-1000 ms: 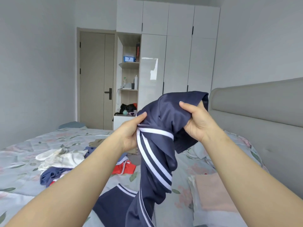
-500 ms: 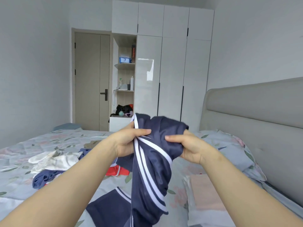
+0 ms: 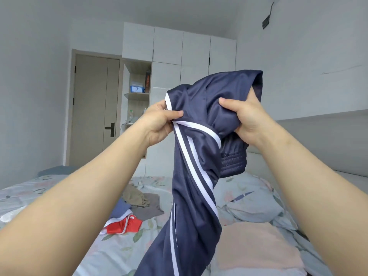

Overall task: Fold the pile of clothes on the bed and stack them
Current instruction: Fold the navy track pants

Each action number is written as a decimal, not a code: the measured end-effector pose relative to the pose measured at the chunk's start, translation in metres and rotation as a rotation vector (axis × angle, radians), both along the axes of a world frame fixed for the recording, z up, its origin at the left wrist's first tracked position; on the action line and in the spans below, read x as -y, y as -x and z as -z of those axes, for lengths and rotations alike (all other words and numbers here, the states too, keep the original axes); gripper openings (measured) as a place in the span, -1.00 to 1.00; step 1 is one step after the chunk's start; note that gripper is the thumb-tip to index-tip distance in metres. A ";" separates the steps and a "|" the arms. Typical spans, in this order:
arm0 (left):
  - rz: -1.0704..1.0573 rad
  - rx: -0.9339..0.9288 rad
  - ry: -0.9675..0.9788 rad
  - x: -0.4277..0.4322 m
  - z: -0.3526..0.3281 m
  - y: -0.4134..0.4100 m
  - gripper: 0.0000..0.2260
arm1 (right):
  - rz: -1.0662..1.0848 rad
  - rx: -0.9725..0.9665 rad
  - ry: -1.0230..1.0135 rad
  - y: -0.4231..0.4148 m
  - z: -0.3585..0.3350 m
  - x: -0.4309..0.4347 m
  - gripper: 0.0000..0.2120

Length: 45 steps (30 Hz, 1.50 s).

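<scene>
Navy track pants (image 3: 199, 156) with white side stripes are up in the air over the bed (image 3: 119, 246), left hand (image 3: 159, 124) pinching the striped seam, right hand (image 3: 245, 118) fisted around bunched fabric, so they're mid-untangle and I'd guess need shaking straight before folding.

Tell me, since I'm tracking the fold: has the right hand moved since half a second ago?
Yes. The right hand rose: it was below the wardrobe's tall doors, now level with them.
</scene>
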<state>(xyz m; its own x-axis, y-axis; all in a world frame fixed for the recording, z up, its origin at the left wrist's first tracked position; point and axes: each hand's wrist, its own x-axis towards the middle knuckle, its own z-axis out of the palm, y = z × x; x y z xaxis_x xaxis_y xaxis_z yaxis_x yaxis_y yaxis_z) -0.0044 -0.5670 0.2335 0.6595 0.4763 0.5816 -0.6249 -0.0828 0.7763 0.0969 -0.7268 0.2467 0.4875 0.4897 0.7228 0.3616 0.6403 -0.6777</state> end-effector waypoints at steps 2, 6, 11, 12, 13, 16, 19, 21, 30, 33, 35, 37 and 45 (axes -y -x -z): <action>-0.030 0.039 -0.022 0.008 -0.019 0.007 -0.77 | 0.009 0.061 -0.041 0.007 -0.018 0.009 -0.54; -0.076 0.107 -0.045 0.017 -0.047 0.022 -0.80 | 0.095 0.147 -0.054 0.017 -0.047 0.023 -0.63; -0.156 0.112 -0.047 0.015 -0.066 0.044 -0.79 | 0.210 0.047 -0.065 0.017 -0.067 0.035 -0.86; -0.170 0.097 -0.050 0.015 -0.067 0.048 -0.79 | 0.211 0.017 -0.061 0.016 -0.069 0.036 -0.88; -0.182 0.084 -0.054 0.015 -0.068 0.051 -0.78 | 0.197 -0.012 -0.045 0.015 -0.070 0.037 -0.91; -0.220 0.008 -0.058 0.011 -0.071 0.056 -0.78 | 0.074 -0.143 0.072 0.015 -0.069 0.034 -0.85; -0.219 -0.168 -0.042 0.010 -0.068 0.062 -0.83 | 0.062 -0.187 0.187 0.015 -0.064 0.029 -0.87; -0.204 -0.336 -0.112 0.012 -0.063 0.068 -0.90 | 0.089 -0.171 0.257 0.016 -0.061 0.026 -0.90; -0.262 -0.425 0.014 -0.001 -0.048 0.064 -0.76 | -0.197 -0.290 0.359 0.012 -0.034 0.006 -0.75; -0.259 -0.507 0.042 -0.008 -0.037 0.059 -0.70 | -0.125 -0.357 0.544 0.002 -0.018 0.001 -0.80; -0.167 -0.369 0.159 -0.015 -0.033 0.060 -0.70 | -0.192 -0.475 0.364 -0.008 -0.018 0.005 -0.81; -0.113 -0.384 0.130 -0.020 -0.026 0.060 -0.71 | -0.296 -0.435 0.243 -0.013 -0.016 0.008 -0.79; -0.238 -0.395 0.208 -0.041 -0.002 0.046 -0.87 | -0.090 -0.351 0.537 -0.023 0.003 0.002 -0.88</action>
<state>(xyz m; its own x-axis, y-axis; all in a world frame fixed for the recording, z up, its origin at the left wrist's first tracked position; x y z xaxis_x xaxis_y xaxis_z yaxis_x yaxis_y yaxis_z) -0.0508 -0.5265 0.2352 0.6690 0.7195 0.1864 -0.2629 -0.0055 0.9648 0.1199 -0.7290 0.2432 0.5905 0.7887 0.1710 0.0215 0.1964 -0.9803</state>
